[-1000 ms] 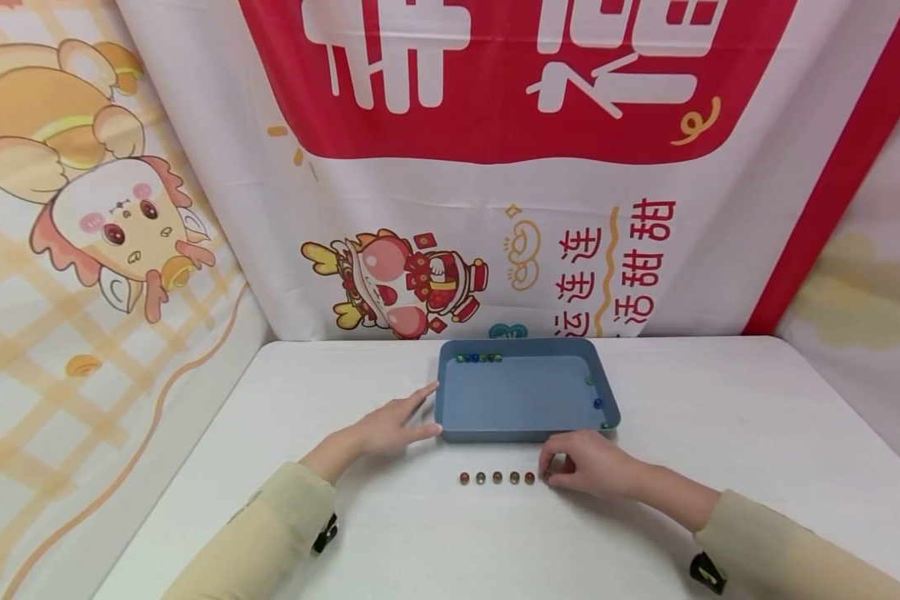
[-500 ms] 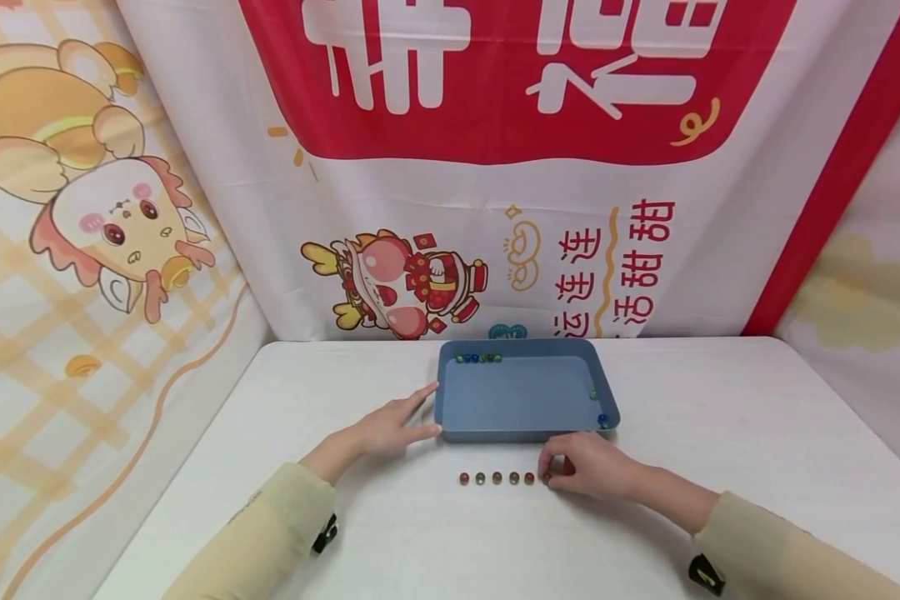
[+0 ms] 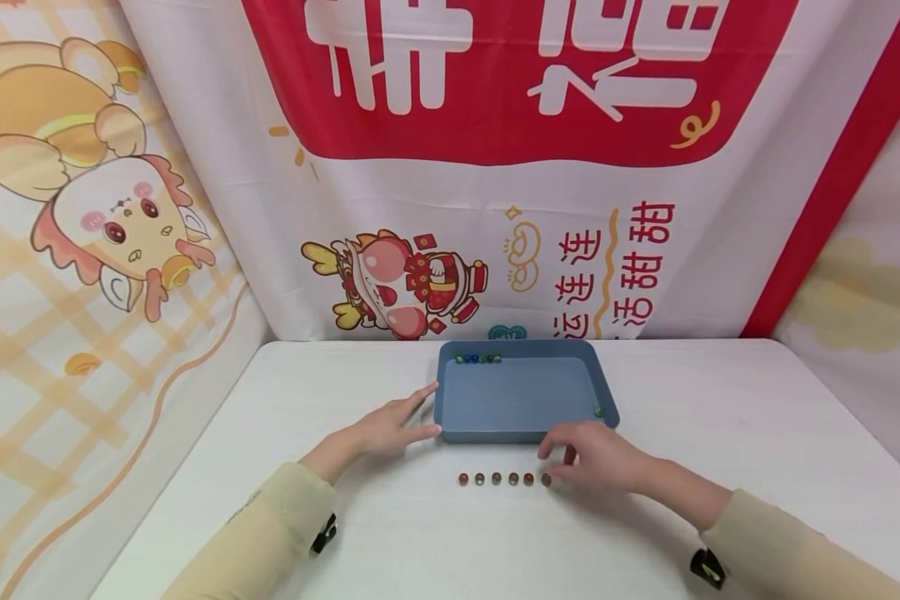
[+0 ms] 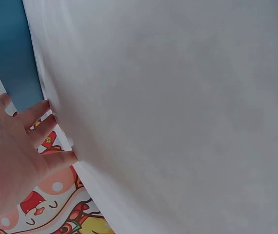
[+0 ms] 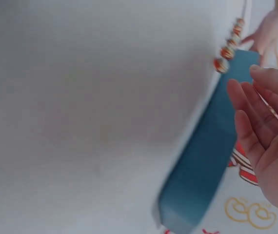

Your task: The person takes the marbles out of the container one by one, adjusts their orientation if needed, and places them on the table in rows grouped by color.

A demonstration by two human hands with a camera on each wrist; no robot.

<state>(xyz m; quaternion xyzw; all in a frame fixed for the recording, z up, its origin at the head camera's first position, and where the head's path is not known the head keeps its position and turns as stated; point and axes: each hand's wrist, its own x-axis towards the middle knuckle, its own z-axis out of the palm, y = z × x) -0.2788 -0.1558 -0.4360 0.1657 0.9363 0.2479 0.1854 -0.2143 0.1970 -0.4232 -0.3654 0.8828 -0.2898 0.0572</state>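
Observation:
A blue rectangular tray [image 3: 525,437] stands on the white table. Inside it, several green and blue glass marbles [image 3: 475,359] line the back left, and a green marble [image 3: 598,412] lies near the front right corner. My left hand [image 3: 382,427] has its fingers spread, with fingertips and thumb at the tray's left wall. In front of the tray runs a row of several reddish and clear marbles [image 3: 497,479]. My right hand [image 3: 596,457] hovers by the row's right end, thumb and fingers parted, holding nothing. The thumb tip is close to the rightmost marble [image 3: 546,480].
A printed cloth backdrop [image 3: 450,192] hangs directly behind the tray. Patterned cloth [image 3: 105,250] covers the left side, and another cloth [image 3: 855,292] is on the right. White table surface [image 3: 705,392] extends right of the tray.
My right hand has let go of the marble at the row's right end and lifted slightly. Loose marbles in the tray rolled toward the front right corner. My left hand stayed still.

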